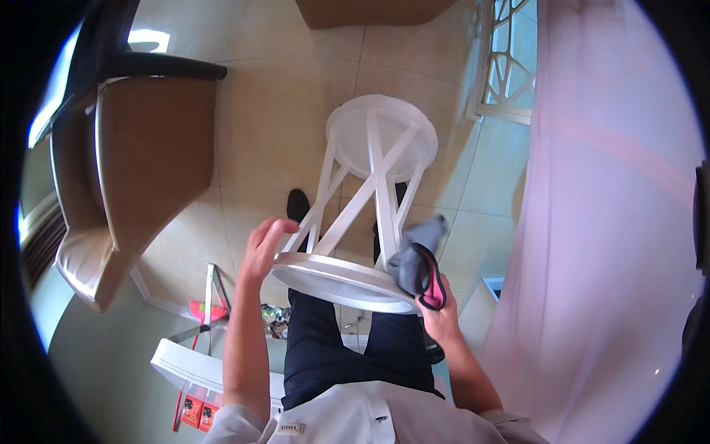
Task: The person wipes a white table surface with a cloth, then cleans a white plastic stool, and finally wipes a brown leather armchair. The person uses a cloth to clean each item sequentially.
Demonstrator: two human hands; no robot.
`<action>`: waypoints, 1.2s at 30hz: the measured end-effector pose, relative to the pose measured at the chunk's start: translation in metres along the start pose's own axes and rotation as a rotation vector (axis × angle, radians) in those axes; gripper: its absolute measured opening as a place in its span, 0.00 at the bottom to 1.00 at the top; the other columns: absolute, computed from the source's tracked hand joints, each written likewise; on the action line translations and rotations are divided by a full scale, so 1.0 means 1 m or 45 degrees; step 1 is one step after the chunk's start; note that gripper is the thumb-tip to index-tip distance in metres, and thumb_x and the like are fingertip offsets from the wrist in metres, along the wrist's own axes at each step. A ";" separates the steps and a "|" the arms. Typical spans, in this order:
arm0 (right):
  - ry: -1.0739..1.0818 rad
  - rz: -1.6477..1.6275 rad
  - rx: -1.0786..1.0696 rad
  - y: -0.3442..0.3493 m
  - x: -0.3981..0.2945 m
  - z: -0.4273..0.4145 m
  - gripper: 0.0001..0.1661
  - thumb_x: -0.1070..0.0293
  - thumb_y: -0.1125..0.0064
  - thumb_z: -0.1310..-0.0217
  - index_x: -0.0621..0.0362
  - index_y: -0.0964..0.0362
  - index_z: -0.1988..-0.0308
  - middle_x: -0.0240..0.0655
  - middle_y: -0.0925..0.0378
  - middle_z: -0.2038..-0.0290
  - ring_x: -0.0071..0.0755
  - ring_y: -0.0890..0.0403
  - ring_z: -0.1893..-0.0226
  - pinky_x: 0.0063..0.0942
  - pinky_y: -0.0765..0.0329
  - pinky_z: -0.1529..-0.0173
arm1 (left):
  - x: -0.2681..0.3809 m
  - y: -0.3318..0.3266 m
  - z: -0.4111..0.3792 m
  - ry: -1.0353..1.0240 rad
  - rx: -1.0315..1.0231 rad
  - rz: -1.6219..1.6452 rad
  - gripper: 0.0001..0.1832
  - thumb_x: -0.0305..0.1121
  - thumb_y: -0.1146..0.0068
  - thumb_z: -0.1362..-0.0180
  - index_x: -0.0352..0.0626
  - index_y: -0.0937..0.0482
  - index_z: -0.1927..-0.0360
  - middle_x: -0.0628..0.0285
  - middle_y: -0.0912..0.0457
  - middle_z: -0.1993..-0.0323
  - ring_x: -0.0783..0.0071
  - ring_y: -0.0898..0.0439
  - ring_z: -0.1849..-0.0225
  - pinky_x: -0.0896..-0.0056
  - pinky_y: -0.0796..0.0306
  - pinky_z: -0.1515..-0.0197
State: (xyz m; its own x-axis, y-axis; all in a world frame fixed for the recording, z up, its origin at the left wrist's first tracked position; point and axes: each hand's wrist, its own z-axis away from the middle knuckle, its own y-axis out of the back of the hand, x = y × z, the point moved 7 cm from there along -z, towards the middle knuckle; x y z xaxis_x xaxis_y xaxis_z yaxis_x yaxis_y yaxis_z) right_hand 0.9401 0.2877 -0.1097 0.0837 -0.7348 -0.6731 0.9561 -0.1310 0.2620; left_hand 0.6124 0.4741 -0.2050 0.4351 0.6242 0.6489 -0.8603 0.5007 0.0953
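Note:
Before me is a white round table [345,286] with slanting, crossed legs [379,183] between two round ends. The nearer end is tilted above my thighs; the other round end [383,136] lies farther from me. My left hand [265,250] is at the left edge of the near rim, fingers curved beside a leg; whether it grips the rim cannot be told. My right hand [441,316] holds a grey cloth [413,266] with pink-and-black edging against the right side of the rim. Part of the cloth is blurred.
A brown upholstered chair [158,155] stands left on the tiled floor [272,122]. Pink sheer curtain [599,222] hangs right, beside a white lattice panel [509,61]. A white surface [183,361], red packages [197,413] and a red-handled tool [209,309] are lower left. Brown furniture [371,12] is at the top.

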 end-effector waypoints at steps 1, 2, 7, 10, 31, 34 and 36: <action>0.064 0.003 0.119 0.001 0.016 0.010 0.22 0.78 0.40 0.36 0.64 0.31 0.43 0.42 0.26 0.51 0.39 0.23 0.51 0.28 0.29 0.42 | 0.005 0.015 0.015 -0.189 0.230 -0.009 0.28 0.50 0.57 0.27 0.34 0.17 0.52 0.55 0.14 0.56 0.66 0.18 0.51 0.64 0.29 0.41; -0.003 -0.113 0.242 -0.001 0.041 0.020 0.22 0.76 0.42 0.34 0.65 0.32 0.41 0.42 0.25 0.50 0.39 0.23 0.50 0.29 0.29 0.41 | -0.011 0.020 0.029 -0.189 0.262 0.022 0.27 0.50 0.57 0.28 0.34 0.17 0.52 0.55 0.14 0.56 0.66 0.18 0.51 0.64 0.29 0.41; 0.152 0.102 0.696 -0.019 0.073 0.013 0.19 0.70 0.47 0.30 0.69 0.28 0.45 0.51 0.18 0.52 0.62 0.18 0.55 0.44 0.24 0.47 | -0.057 0.014 0.047 -0.388 0.567 -0.034 0.20 0.45 0.48 0.34 0.35 0.18 0.58 0.53 0.16 0.65 0.62 0.19 0.59 0.62 0.27 0.53; 0.539 0.662 0.832 -0.014 0.013 -0.012 0.17 0.74 0.47 0.33 0.69 0.28 0.46 0.55 0.18 0.61 0.67 0.18 0.62 0.48 0.24 0.57 | -0.046 0.020 0.034 -0.524 0.828 -0.369 0.18 0.44 0.47 0.35 0.36 0.21 0.66 0.50 0.21 0.72 0.55 0.21 0.69 0.58 0.28 0.64; -0.183 0.400 1.009 0.135 -0.048 -0.261 0.34 0.45 0.52 0.33 0.69 0.19 0.57 0.61 0.16 0.60 0.68 0.17 0.54 0.53 0.23 0.48 | 0.130 -0.033 -0.127 -0.126 1.038 -0.546 0.35 0.71 0.45 0.42 0.44 0.17 0.72 0.50 0.14 0.71 0.45 0.15 0.64 0.47 0.24 0.57; -0.299 0.396 1.007 0.154 -0.018 -0.276 0.36 0.43 0.53 0.34 0.71 0.19 0.58 0.63 0.17 0.59 0.69 0.18 0.53 0.55 0.24 0.47 | 0.151 -0.054 -0.142 -0.147 0.973 -0.670 0.36 0.72 0.47 0.43 0.43 0.17 0.70 0.48 0.14 0.70 0.44 0.15 0.62 0.46 0.23 0.56; -0.354 0.413 1.008 0.159 -0.010 -0.278 0.36 0.43 0.55 0.34 0.70 0.19 0.58 0.63 0.17 0.59 0.69 0.18 0.53 0.55 0.24 0.46 | 0.164 -0.063 -0.154 -0.057 0.904 -0.809 0.38 0.73 0.49 0.42 0.42 0.19 0.69 0.47 0.13 0.68 0.43 0.15 0.61 0.45 0.23 0.55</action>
State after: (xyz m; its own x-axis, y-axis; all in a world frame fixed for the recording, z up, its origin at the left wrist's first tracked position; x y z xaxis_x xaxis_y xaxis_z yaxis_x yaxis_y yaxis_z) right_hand 1.1694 0.4587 -0.2537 0.1468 -0.9366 -0.3181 0.4150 -0.2336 0.8793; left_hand 0.7788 0.6375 -0.2206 0.8788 0.3297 0.3451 -0.4333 0.2483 0.8664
